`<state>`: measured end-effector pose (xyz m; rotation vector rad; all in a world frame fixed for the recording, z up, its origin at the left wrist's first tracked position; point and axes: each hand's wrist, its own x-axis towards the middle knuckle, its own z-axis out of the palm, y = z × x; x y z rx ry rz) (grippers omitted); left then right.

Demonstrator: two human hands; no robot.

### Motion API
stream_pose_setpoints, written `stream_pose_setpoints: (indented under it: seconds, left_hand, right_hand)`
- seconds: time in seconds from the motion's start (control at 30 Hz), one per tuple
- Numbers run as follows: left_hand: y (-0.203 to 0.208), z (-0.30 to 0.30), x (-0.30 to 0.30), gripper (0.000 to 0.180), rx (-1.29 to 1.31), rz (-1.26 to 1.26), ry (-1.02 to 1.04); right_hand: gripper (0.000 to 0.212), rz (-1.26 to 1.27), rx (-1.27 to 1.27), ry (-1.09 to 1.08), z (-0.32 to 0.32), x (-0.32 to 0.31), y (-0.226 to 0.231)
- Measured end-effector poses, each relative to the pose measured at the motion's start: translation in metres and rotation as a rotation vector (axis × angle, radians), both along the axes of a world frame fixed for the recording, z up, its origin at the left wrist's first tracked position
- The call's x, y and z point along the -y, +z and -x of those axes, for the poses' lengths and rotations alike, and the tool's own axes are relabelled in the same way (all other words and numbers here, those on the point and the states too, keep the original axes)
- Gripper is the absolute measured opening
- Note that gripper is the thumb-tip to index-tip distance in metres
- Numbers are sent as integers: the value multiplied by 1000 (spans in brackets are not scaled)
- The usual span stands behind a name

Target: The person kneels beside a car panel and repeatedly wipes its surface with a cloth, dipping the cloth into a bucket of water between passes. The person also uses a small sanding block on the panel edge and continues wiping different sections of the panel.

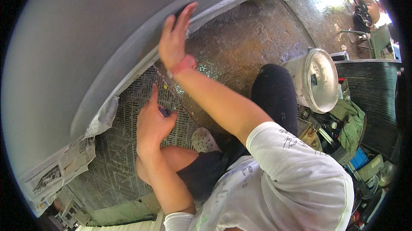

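A large, smooth grey panel [77, 42] curves across the upper left, and two bare hands are at its lower edge. The right hand [174, 44] is on or just in front of the panel, fingers straight and close together, thumb standing apart. A dark patch [182, 9] shows beside those fingers; whether they grip it, I cannot tell. The left hand [154, 121] is nearer the body, its index finger pointing up toward the panel and its thumb bent around a small dark object [164, 111].

Between the left fingers and the panel's edge hangs a crumpled pale masking sheet [103, 115], joined further down and left by printed newspaper [56, 171]. Below the left fingers lies a slatted dark mat [124, 115]; a small yellow piece [165, 87] is just right of the index fingertip. To the right of the right fingers spreads wet brown floor [253, 21].

The dark-clad right knee [274, 87] is between the right hand and a lidded white bucket [322, 81], hiding part of the bucket. A pale clog [205, 140] is right of and below the left fingers. Far right of both hands are a green cloth [349, 121], jumbled tools and a dark cabinet [371, 98].
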<state>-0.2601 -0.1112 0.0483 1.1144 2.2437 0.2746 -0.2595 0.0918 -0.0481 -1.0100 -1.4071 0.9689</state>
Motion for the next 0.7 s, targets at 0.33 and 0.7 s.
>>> stream_pose_setpoints:
  seconds: [0.33,0.7]
  left_hand:
    - [-7,0,-5,96,-10,-14,-13]
    - [-17,-12,-18,97,-46,1,-113]
  right_hand:
    - [73,106,19,-141,-10,-38,3]
    - [77,121,63,-39,-18,-19,-6]
